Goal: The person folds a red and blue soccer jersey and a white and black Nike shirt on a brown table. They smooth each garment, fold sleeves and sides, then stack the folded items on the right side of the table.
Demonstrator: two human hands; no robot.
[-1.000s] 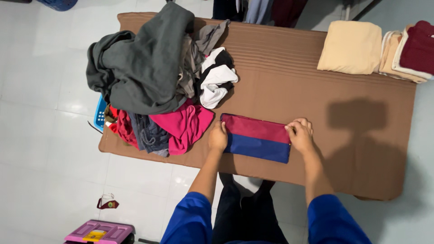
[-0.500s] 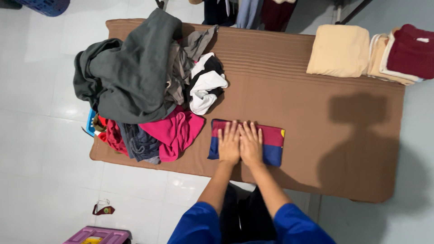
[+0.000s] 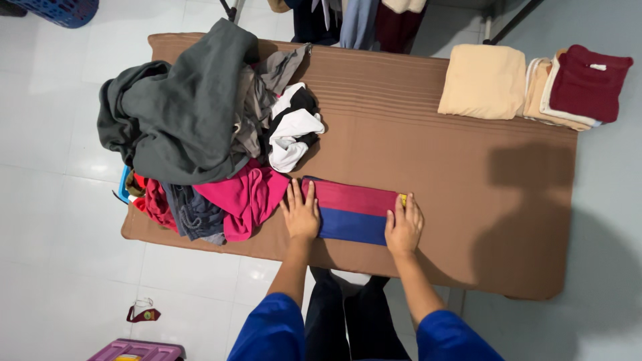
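Observation:
A folded red and blue garment (image 3: 352, 212) lies flat near the front edge of the brown table (image 3: 441, 174). My left hand (image 3: 301, 212) rests flat, fingers spread, on the garment's left end. My right hand (image 3: 403, 227) lies flat on its right end. Neither hand grips anything.
A heap of unfolded clothes, with a large grey garment (image 3: 180, 113) on top and a pink one (image 3: 244, 197) below, fills the table's left end. Folded cream (image 3: 483, 81) and dark red (image 3: 588, 83) stacks sit at the far right. A pink box (image 3: 137, 350) is on the floor.
My hands were together, pressing on the middle of the folded garment; now they have slid apart to its two ends. One second ago they also sat at the ends.

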